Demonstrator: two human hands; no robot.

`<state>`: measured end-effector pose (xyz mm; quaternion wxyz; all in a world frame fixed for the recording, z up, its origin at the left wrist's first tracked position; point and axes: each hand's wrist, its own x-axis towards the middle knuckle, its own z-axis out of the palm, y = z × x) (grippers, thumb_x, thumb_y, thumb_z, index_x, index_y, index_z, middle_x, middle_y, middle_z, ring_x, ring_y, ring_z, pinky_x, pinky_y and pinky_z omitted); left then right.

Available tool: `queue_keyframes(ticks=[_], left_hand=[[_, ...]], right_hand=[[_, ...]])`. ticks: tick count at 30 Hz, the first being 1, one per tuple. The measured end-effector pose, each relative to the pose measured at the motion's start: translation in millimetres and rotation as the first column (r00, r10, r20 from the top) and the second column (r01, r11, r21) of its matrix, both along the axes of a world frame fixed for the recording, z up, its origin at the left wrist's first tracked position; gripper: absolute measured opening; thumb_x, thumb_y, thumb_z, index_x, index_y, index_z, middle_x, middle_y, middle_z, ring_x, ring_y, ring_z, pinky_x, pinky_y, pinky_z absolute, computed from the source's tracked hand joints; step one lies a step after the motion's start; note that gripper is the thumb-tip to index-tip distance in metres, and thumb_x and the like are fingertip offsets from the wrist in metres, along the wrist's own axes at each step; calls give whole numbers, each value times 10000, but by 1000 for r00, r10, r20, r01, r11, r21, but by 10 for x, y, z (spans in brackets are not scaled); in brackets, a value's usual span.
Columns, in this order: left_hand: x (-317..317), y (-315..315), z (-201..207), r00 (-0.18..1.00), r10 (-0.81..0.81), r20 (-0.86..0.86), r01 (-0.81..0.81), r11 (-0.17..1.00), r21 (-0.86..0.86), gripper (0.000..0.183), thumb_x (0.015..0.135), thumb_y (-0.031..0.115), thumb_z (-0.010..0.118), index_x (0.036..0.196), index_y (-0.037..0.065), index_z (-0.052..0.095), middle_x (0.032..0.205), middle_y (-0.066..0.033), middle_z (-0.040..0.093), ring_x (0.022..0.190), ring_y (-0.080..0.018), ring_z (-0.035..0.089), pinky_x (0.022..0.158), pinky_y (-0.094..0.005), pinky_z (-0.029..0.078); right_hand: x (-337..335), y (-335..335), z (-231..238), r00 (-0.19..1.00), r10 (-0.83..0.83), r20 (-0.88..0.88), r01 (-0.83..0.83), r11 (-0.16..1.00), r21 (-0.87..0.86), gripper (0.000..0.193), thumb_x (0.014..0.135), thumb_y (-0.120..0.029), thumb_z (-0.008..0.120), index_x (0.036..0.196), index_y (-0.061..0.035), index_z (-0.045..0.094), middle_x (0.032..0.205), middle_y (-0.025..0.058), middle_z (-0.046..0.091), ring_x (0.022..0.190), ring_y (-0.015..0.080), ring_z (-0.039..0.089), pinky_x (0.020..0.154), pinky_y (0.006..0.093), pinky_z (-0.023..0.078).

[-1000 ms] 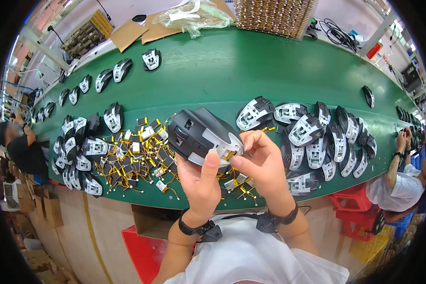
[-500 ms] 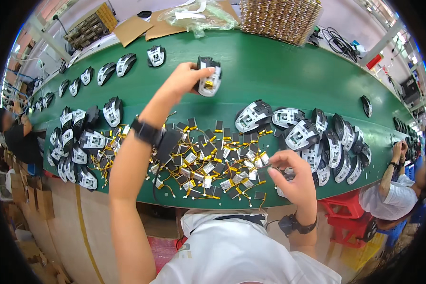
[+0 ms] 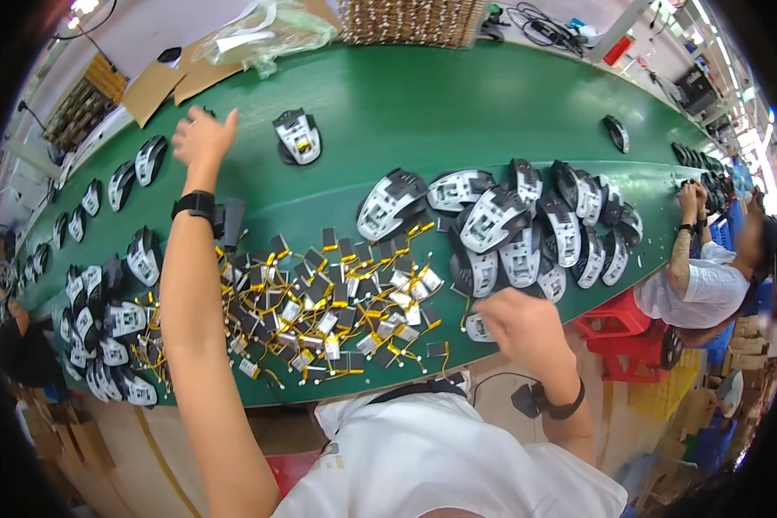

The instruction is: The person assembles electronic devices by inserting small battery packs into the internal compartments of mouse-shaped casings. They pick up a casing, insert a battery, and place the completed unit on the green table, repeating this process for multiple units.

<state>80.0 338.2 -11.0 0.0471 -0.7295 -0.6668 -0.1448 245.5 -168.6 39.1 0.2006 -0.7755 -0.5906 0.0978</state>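
My left hand [image 3: 203, 138] reaches over the far part of the green belt, thumb and fingers apart. Behind it a dark piece, largely hidden, shows past the fingers. To its right a half-built computer mouse [image 3: 298, 138], black with a white inner frame and a yellow-taped part, lies on the belt with nothing touching it. My right hand [image 3: 522, 328] hovers at the near edge with its fingers curled in; what they hold, if anything, is hidden. Beside it lie a heap of small wired battery packs [image 3: 328, 311] and a cluster of mouse shells [image 3: 496, 216].
More mouse shells [image 3: 86, 319] are piled at the left, and a row of them [image 3: 121, 181] runs along the far left. A woven-looking stack [image 3: 410, 22], clear plastic [image 3: 268, 39] and cardboard [image 3: 153, 91] lie beyond the belt. A co-worker [image 3: 699, 276] sits at right near red stools [image 3: 630, 345].
My left hand has let go of the mouse, leaving it on the belt, and has moved left. My right hand's fingers have curled in. The whole view has shifted right.
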Motion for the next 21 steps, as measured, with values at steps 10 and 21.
queue_keyframes(ticks=[10, 21], left_hand=[[39, 421, -276, 950, 208, 234, -185, 976, -115, 1025, 737, 681, 661, 1399, 1, 273, 1366, -257, 465, 1226, -459, 482, 968, -591, 387], [-316, 1022, -235, 978, 1, 211, 45, 976, -215, 950, 592, 348, 807, 1303, -115, 381, 1331, -291, 500, 1232, -409, 504, 1031, -449, 425]], right_hand=[[82, 29, -361, 945, 294, 142, -304, 951, 53, 93, 739, -146, 696, 813, -100, 664, 935, -2, 592, 876, 197, 528, 732, 320, 410], [-11, 167, -313, 204, 90, -975, 315, 937, 152, 152, 964, -161, 582, 998, -15, 605, 830, 13, 623, 709, 73, 530, 705, 258, 463]])
